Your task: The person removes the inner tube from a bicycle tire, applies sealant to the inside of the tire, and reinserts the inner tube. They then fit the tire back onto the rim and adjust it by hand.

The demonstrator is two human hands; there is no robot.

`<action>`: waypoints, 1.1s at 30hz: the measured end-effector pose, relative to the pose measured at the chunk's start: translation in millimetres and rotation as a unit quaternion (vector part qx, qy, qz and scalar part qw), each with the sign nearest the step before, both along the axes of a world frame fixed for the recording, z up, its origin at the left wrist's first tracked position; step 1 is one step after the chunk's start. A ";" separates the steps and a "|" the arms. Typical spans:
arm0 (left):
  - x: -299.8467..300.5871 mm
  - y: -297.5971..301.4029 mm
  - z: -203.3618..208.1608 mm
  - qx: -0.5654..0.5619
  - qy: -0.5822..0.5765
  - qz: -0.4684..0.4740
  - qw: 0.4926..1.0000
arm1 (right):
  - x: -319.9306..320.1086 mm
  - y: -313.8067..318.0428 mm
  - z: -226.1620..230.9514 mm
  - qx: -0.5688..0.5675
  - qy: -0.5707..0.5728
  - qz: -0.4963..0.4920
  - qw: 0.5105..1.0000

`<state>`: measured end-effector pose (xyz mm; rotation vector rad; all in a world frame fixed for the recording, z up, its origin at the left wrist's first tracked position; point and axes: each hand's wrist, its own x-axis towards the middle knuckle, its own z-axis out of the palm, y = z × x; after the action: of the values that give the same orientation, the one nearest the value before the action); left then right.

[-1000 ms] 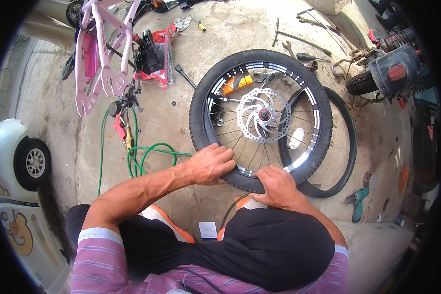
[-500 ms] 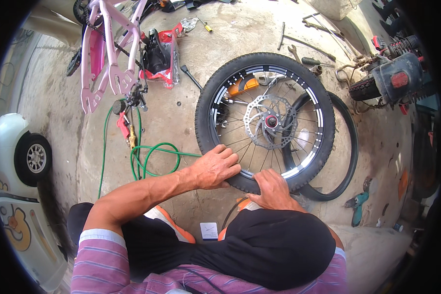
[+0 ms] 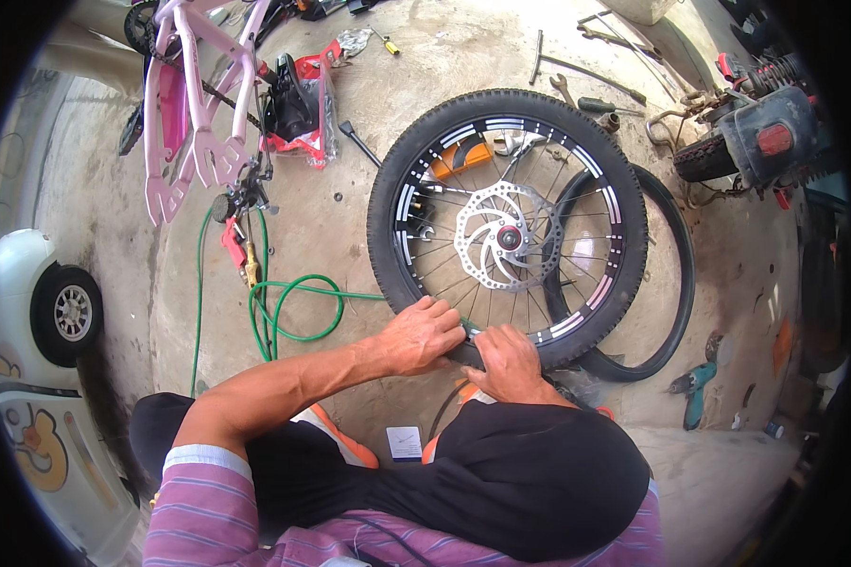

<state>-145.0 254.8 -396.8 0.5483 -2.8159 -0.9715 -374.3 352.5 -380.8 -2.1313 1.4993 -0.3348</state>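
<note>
A bicycle wheel (image 3: 624, 227) with a black tyre, spokes and a silver disc rotor (image 3: 506, 236) lies flat on the concrete floor. My left hand (image 3: 421, 335) presses on the tyre's near edge, fingers curled over it. My right hand (image 3: 506, 364) grips the same near edge just to the right, the two hands almost touching. A loose black inner tube (image 3: 676, 293) lies partly under the wheel on its right side.
A pink bicycle frame (image 3: 194, 104) lies upside down at the upper left. A green hose (image 3: 288, 312) coils left of the wheel. Wrenches (image 3: 563, 85) and small tools are scattered at the top. A small engine (image 3: 761, 137) sits upper right, a teal drill (image 3: 695, 387) lower right.
Both hands have shifted slightly along the tyre's near edge and closed up toward each other. The head view has moved, so the wheel sits a little further right.
</note>
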 end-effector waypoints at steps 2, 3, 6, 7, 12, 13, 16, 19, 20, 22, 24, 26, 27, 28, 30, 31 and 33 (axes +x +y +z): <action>8.3 -10.8 12.6 -0.063 -0.026 0.004 0.998 | -10.5 -1.5 4.9 0.003 -0.002 0.009 1.000; 12.8 -16.7 15.6 -0.095 -0.039 0.006 0.995 | -18.1 0.0 6.1 0.004 -0.002 0.010 1.000; 32.4 -28.4 15.2 -0.158 0.010 0.009 0.987 | -42.9 -8.1 19.2 0.017 -0.024 0.040 0.999; 33.1 -29.2 17.8 -0.152 0.038 0.015 0.988 | -49.6 -10.5 24.9 0.035 -0.020 0.046 0.998; 18.8 -23.1 10.2 -0.110 0.030 -0.009 0.994 | -62.8 -16.4 28.4 0.054 -0.018 0.058 0.997; 15.5 -23.7 8.5 -0.095 0.021 -0.015 0.995 | -60.5 -16.0 28.4 0.051 -0.016 0.055 0.997; 11.6 -25.6 5.4 -0.116 0.047 -0.003 0.992 | -50.6 -14.3 30.4 0.038 -0.021 0.035 0.998; 3.1 -23.6 2.5 -0.096 0.048 0.004 0.994 | -27.5 -14.0 29.3 0.020 -0.023 0.007 1.000; 1.4 -22.8 0.8 -0.091 0.046 0.012 0.995 | -20.8 -14.4 28.1 0.012 -0.021 -0.003 1.000; -2.7 -19.4 -3.6 -0.079 0.043 0.026 0.996 | -17.6 -13.1 22.9 0.002 -0.018 -0.007 1.000; -6.3 -16.1 -9.3 -0.080 0.026 0.023 0.996 | -18.5 -10.2 19.2 0.000 -0.014 -0.007 1.000; -7.8 -11.8 -5.7 -0.078 0.017 0.026 0.996 | -24.6 -6.6 13.5 -0.004 -0.011 0.004 1.000; -9.0 -8.1 -3.5 -0.076 0.018 0.028 0.997 | -28.3 -4.4 11.5 -0.006 -0.010 0.009 1.000; -10.4 -5.6 -0.8 -0.076 0.018 0.028 0.997 | -30.9 -2.9 11.7 -0.006 -0.008 0.009 1.000; -8.1 -1.2 5.2 -0.065 -0.008 0.016 0.998 | -35.3 0.0 12.0 -0.006 -0.005 0.009 1.000; -4.9 -2.5 17.3 -0.049 -0.012 0.011 0.999 | -36.0 0.0 13.5 -0.009 -0.008 0.010 1.000; -2.4 -3.8 26.5 -0.050 -0.019 0.009 0.999 | -36.8 0.0 16.1 -0.015 -0.012 0.011 1.000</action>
<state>-147.4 251.0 -370.3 0.5843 -2.8698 -0.8196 -411.2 352.6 -364.7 -2.1577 1.4647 -0.3768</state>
